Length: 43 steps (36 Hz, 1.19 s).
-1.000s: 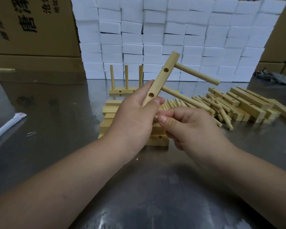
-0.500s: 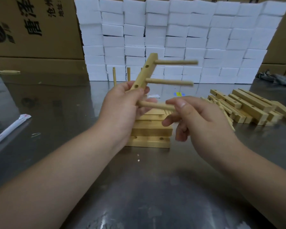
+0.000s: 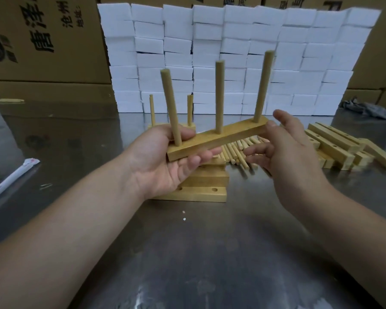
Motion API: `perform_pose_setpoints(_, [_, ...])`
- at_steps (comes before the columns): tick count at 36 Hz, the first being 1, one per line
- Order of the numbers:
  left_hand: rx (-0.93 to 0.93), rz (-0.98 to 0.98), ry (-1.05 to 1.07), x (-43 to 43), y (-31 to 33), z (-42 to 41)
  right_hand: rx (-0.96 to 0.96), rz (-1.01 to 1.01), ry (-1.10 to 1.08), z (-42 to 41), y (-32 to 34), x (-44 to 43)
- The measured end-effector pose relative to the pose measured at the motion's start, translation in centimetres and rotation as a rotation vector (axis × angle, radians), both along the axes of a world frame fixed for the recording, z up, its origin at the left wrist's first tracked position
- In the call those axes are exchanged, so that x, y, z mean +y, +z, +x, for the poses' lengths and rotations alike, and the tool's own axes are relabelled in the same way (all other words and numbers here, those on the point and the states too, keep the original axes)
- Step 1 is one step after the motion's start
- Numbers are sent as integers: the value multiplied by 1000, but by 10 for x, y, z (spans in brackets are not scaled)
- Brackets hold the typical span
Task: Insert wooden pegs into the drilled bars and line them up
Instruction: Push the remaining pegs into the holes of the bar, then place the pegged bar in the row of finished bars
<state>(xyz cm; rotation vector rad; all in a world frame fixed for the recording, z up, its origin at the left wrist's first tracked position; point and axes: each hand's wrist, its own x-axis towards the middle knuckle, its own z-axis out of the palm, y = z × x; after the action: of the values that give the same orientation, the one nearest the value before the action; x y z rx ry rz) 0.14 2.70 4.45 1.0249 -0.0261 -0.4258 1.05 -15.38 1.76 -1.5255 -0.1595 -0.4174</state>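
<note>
My left hand [image 3: 165, 161] grips the left end of a wooden bar [image 3: 223, 137], fingers curled under it and thumb on top. Three pegs [image 3: 218, 97] stand upright in the bar. My right hand [image 3: 283, 148] is at the bar's right end with spread fingers, its thumb touching the end face. Below lies a stack of drilled bars [image 3: 207, 188] and behind it a heap of loose pegs [image 3: 236, 150]. A finished bar with pegs [image 3: 188, 110] stands farther back, partly hidden by my left hand.
More drilled bars [image 3: 339, 148] lie in a pile at the right. A wall of white foam blocks [image 3: 232, 54] and cardboard boxes [image 3: 42, 39] close off the back. A white wrapped stick [image 3: 11, 179] lies at the left on the steel table [image 3: 210, 253]. A grey rag [image 3: 370, 110] lies far right.
The bar has turned from upright with pegs pointing right to lying level with pegs pointing up. My right hand let go of the third peg and moved to the bar's right end.
</note>
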Motion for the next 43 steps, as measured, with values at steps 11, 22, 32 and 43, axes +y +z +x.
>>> perform_pose_setpoints(11, [18,-31,178,5,-1,2,33,89,133,3,-1,3])
perform_pose_setpoints(22, [-472,644,537,-5,-11,5,107,218,27,15,-5,-2])
perform_pose_setpoints(32, [-512,877,589,2,-12,11,66,158,43,13,-8,0])
perform_pose_setpoints(43, [-642,721,698,26,35,51,63,218,28,17,-9,-2])
